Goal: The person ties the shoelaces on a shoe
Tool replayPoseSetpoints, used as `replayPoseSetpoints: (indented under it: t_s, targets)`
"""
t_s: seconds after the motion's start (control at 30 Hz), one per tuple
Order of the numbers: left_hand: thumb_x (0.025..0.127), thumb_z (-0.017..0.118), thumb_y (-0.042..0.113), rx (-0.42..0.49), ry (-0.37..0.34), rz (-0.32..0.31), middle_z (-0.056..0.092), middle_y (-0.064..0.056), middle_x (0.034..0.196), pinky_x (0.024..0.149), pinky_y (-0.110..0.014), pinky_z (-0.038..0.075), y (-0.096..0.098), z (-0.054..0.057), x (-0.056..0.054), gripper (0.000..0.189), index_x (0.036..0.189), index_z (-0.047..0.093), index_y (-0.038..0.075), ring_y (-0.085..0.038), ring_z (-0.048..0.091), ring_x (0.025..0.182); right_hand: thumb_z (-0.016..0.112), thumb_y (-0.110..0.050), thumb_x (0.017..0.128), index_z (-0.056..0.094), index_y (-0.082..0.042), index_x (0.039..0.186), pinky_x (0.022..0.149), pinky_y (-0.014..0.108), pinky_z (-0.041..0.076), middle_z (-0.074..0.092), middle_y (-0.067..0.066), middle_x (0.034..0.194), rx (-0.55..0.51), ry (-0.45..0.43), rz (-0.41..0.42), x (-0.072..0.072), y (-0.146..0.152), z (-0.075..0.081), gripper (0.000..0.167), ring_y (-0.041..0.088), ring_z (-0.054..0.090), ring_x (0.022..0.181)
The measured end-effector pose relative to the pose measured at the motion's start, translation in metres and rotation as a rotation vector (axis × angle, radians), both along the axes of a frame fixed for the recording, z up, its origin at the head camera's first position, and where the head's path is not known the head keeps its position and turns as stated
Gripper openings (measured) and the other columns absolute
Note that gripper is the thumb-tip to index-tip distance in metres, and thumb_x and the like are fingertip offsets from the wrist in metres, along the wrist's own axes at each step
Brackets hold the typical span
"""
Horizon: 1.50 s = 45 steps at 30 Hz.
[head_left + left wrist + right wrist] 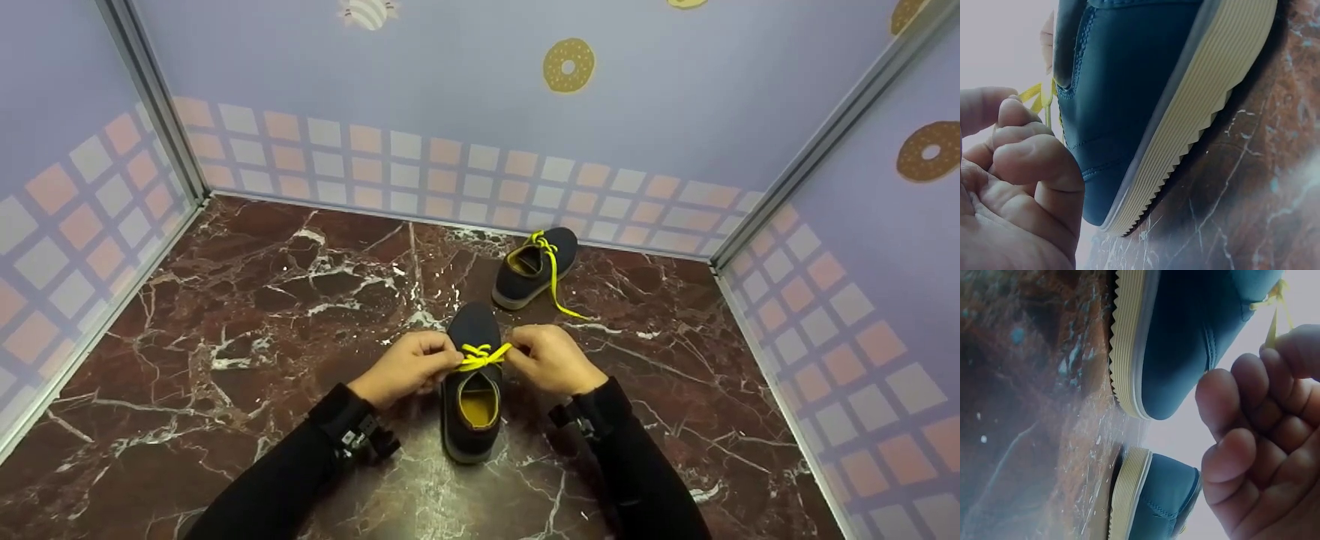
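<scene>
A dark shoe (471, 439) with a yellow lining stands on the floor between my hands, toe pointing away. Its yellow shoelace (482, 358) is crossed over in a loose knot with loops above the tongue. My left hand (409, 364) pinches the lace between thumb and forefinger on the left side. On the right side my right hand (553, 361) pinches the lace in the same way. The left wrist view shows curled fingers (1039, 152) beside the shoe's ribbed cream sole (1185, 112). In the right wrist view the lace (1272, 326) runs taut to the fingertips.
A second dark shoe (562, 251) stands farther back to the right, one yellow lace end trailing onto the floor. Brown marbled floor (225, 420) lies all around. Lilac panels (450, 90) with metal corner posts (157, 97) enclose the back and both sides.
</scene>
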<state>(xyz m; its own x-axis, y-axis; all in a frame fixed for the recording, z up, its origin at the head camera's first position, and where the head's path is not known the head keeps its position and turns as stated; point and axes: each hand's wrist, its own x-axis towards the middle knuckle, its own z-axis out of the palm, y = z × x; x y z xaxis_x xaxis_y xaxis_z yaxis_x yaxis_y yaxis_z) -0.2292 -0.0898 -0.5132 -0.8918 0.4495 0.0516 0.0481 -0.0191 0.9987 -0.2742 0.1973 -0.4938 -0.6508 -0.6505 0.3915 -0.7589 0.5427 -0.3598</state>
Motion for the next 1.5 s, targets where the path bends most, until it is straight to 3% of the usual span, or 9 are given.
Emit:
replayPoseSetpoints:
  t_s: [0.27,0.7,0.97,1.13,1.37,1.5]
  targets:
    - [0.108,0.070,0.013,0.005,-0.003,-0.021,0.055,0.000,0.067,0.045,-0.021,0.036,-0.002,0.000,-0.002,0.029,0.088,0.061,-0.007,-0.008,0.044,0.050,0.069,-0.005,0.095,0.049,-0.018,0.073,0.059,0.030,0.036,0.042,-0.010,0.071,-0.004,-0.045,-0.007,-0.003,0.002,0.000,0.033,0.009,0.044,0.062]
    - [0.108,0.071,0.014,-0.012,0.008,-0.027,0.056,0.000,0.066,0.046,-0.021,0.039,-0.005,0.000,-0.004,0.028,0.086,0.063,-0.002,-0.009,0.045,0.050,0.067,-0.007,0.095,0.057,-0.019,0.070,0.062,0.030,0.038,0.047,-0.012,0.069,-0.025,-0.270,-0.073,-0.004,0.003,0.000,0.029,0.010,0.049,0.064]
    - [0.108,0.070,0.013,-0.014,-0.005,-0.015,0.055,0.000,0.066,0.046,-0.021,0.038,-0.004,-0.002,-0.004,0.028,0.085,0.062,0.000,-0.008,0.044,0.049,0.064,-0.008,0.096,0.066,-0.003,0.070,0.059,0.028,0.043,0.052,-0.011,0.058,-0.058,-0.375,-0.105,-0.005,0.003,0.000,0.027,0.009,0.054,0.057]
    - [0.108,0.070,0.014,-0.014,-0.024,0.005,0.055,0.000,0.067,0.046,-0.021,0.038,-0.005,-0.001,-0.002,0.027,0.083,0.062,0.006,-0.009,0.044,0.050,0.062,-0.008,0.097,0.070,0.003,0.075,0.058,0.026,0.044,0.060,0.000,0.059,-0.074,-0.433,-0.094,-0.006,0.003,-0.002,0.026,0.009,0.056,0.056]
    - [0.109,0.070,0.018,-0.023,-0.038,0.015,0.056,0.001,0.070,0.046,-0.022,0.037,-0.004,0.000,-0.002,0.027,0.085,0.062,0.008,-0.009,0.043,0.051,0.068,-0.014,0.103,0.066,-0.007,0.074,0.059,0.025,0.039,0.056,-0.008,0.066,-0.119,-0.500,-0.050,-0.007,0.006,-0.003,0.030,0.009,0.051,0.060]
    - [0.110,0.071,0.020,-0.033,-0.016,0.015,0.056,0.001,0.071,0.047,-0.021,0.038,-0.004,0.000,-0.002,0.026,0.088,0.064,0.007,-0.008,0.044,0.052,0.076,-0.023,0.106,0.073,-0.001,0.087,0.058,0.022,0.039,0.064,0.005,0.073,-0.169,-0.604,0.022,-0.008,0.012,-0.005,0.029,0.009,0.052,0.062]
